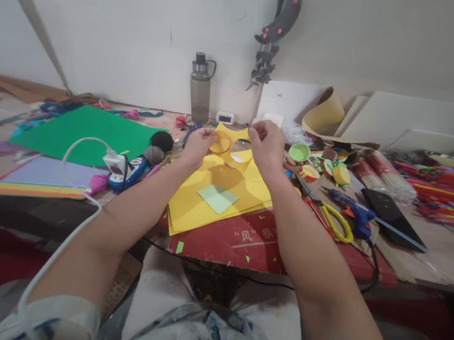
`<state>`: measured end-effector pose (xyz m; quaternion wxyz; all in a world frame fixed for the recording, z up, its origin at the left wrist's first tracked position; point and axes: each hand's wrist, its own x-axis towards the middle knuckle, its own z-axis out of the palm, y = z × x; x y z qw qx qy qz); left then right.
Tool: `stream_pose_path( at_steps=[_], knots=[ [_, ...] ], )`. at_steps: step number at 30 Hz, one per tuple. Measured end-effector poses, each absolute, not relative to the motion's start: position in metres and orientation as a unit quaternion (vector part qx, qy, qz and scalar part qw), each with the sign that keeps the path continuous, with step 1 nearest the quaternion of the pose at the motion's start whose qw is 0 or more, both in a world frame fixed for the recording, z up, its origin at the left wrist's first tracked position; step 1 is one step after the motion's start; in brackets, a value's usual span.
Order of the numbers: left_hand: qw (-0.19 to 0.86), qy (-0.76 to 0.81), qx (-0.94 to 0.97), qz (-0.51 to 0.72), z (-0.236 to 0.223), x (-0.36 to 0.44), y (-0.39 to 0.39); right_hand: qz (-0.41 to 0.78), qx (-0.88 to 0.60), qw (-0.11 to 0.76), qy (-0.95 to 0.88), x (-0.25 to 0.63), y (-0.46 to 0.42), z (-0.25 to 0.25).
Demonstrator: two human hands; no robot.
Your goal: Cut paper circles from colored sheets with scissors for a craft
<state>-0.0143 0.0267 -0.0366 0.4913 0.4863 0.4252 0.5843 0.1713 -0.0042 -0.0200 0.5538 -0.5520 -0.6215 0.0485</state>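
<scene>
Between my two hands a piece of yellow paper (239, 165) with curved cut edges is held up above the table. My left hand (197, 146) pinches its left side, where a round yellow piece with an orange rim (221, 142) also shows; whether that is separate from the paper I cannot tell. My right hand (268, 146) grips the upper right corner between thumb and fingers. Below them lie yellow sheets (189, 204) with a small light green square (218, 198) on top.
Scissors with yellow handles (339, 224), a blue glue gun (361, 215) and a black phone (392, 217) lie at right. Paper rings (299, 153) sit behind them. On the left are a green sheet (85, 134) and a power strip (126, 171). A bottle (200, 91) stands at the wall.
</scene>
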Motion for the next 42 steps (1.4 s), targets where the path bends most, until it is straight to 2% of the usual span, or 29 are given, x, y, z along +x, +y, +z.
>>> stream_pose_path(
  at_steps=[5, 8, 18, 21, 30, 42],
  knots=[
    [0.420, 0.412, 0.514, 0.625, -0.040, -0.016, 0.033, 0.200, -0.536, 0.532, -0.624, 0.151, -0.007, -0.028],
    [0.373, 0.394, 0.560, 0.626, -0.041, -0.015, 0.030, 0.250, -0.529, 0.542, -0.603, 0.141, -0.008, -0.034],
    [0.215, 0.326, 0.681, 0.620, -0.038, -0.011, 0.008, 0.253, -0.497, 0.636, -0.534, 0.124, -0.007, -0.045],
    [0.261, 0.313, 0.672, 0.619, -0.036, -0.009, 0.003, 0.262, -0.489, 0.649, -0.519, 0.123, -0.009, -0.044],
    [0.546, 0.286, 0.525, 0.587, -0.036, -0.005, 0.007, 0.264, -0.503, 0.661, -0.491, 0.127, -0.011, -0.034],
    [0.517, 0.326, 0.533, 0.585, -0.033, -0.006, 0.003, 0.258, -0.512, 0.646, -0.504, 0.127, -0.010, -0.037]
  ],
)
